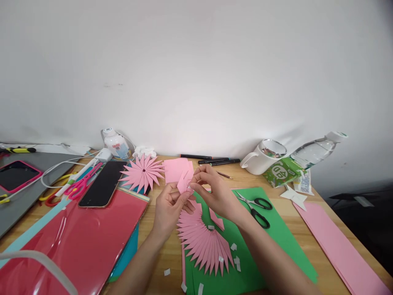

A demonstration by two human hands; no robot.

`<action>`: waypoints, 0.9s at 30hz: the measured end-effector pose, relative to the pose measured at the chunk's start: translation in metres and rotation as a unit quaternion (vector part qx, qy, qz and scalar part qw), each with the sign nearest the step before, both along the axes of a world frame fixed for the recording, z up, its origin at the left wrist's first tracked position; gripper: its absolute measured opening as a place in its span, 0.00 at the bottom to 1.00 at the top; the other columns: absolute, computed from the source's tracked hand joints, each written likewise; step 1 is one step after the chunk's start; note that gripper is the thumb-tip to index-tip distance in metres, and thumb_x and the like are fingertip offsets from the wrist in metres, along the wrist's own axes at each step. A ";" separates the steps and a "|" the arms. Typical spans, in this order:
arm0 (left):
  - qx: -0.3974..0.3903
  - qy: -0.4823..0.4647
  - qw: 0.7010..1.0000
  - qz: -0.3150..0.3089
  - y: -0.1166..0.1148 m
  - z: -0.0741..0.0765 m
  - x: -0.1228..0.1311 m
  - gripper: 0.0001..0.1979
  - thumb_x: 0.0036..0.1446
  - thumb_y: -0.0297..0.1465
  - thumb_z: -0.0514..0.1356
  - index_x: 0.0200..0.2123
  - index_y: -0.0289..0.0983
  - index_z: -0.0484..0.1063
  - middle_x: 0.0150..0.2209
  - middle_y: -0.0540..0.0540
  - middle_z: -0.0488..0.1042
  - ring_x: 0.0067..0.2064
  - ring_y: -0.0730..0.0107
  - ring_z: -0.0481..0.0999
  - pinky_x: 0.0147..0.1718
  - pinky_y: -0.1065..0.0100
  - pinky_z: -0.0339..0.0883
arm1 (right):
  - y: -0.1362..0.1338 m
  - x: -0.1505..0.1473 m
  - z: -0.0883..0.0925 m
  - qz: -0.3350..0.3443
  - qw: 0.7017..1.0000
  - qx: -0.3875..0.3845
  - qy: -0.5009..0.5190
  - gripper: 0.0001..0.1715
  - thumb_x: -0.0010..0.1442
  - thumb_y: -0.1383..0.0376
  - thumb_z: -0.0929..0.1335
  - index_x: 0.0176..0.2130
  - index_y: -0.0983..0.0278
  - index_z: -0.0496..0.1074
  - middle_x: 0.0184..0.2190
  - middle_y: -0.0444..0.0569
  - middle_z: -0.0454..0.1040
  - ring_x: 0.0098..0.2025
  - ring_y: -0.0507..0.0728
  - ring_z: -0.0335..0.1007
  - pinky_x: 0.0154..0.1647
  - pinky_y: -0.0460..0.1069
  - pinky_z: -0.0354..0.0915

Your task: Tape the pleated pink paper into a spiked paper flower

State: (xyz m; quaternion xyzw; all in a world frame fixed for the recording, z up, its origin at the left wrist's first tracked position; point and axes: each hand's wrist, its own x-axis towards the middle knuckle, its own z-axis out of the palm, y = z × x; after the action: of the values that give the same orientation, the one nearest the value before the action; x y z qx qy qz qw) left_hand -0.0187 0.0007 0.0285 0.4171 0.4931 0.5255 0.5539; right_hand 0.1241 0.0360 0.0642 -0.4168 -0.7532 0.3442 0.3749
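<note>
Between my two hands, raised over the middle of the table, is a small folded pink paper piece (pixel 183 180). My left hand (pixel 171 200) pinches its lower end between thumb and fingers. At its right side, the thumb and fingertips of my right hand (pixel 211 188) are closed on the same piece; whether they also hold something small and white there is hard to tell. Below lies a curved fan of pointed pink paper pieces (pixel 205 241) on green paper (pixel 254 262). One loose folded pink piece (pixel 216 220) rests beside the fan. Small white scraps (pixel 237 263) are scattered around it.
A finished-looking pink paper star (pixel 143 172) and square pink sheets (pixel 175 170) lie behind. Black-handled scissors (pixel 258 209) rest on the green paper. Pens (pixel 215 159), a white mug (pixel 260 157) and a bottle (pixel 316 150) stand near the wall. A phone (pixel 102 184) lies left.
</note>
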 end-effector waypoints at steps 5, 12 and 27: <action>-0.008 0.002 1.000 0.001 0.000 0.003 0.001 0.21 0.45 0.45 0.66 0.33 0.37 0.63 0.20 0.52 0.75 0.17 0.70 0.74 0.17 0.71 0.69 | 0.000 -0.002 -0.002 0.000 1.000 0.001 0.013 0.07 0.60 0.66 0.64 0.30 0.63 0.68 0.37 0.50 0.64 0.39 0.55 0.65 0.38 0.52 0.70; -0.001 -0.005 1.000 0.002 -0.001 0.004 0.002 0.20 0.47 0.44 0.65 0.35 0.37 0.63 0.20 0.53 0.75 0.18 0.70 0.74 0.18 0.72 0.69 | -0.001 -0.003 -0.002 -0.009 0.999 0.032 0.005 0.06 0.59 0.70 0.64 0.30 0.63 0.68 0.36 0.50 0.64 0.36 0.54 0.64 0.35 0.51 0.69; 0.005 0.002 1.000 0.009 -0.002 0.005 0.003 0.21 0.46 0.45 0.65 0.35 0.37 0.63 0.20 0.52 0.76 0.18 0.69 0.75 0.17 0.71 0.69 | 0.002 -0.006 -0.008 -0.057 0.995 0.063 0.047 0.04 0.56 0.70 0.65 0.33 0.62 0.63 0.34 0.48 0.64 0.32 0.53 0.65 0.31 0.50 0.69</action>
State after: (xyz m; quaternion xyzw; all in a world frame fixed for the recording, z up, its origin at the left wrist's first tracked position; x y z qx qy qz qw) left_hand -0.0160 -0.0010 0.0339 0.4166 0.4955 0.5318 0.5460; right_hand 0.1178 0.0381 0.0560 -0.4177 -0.7303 0.2933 0.4539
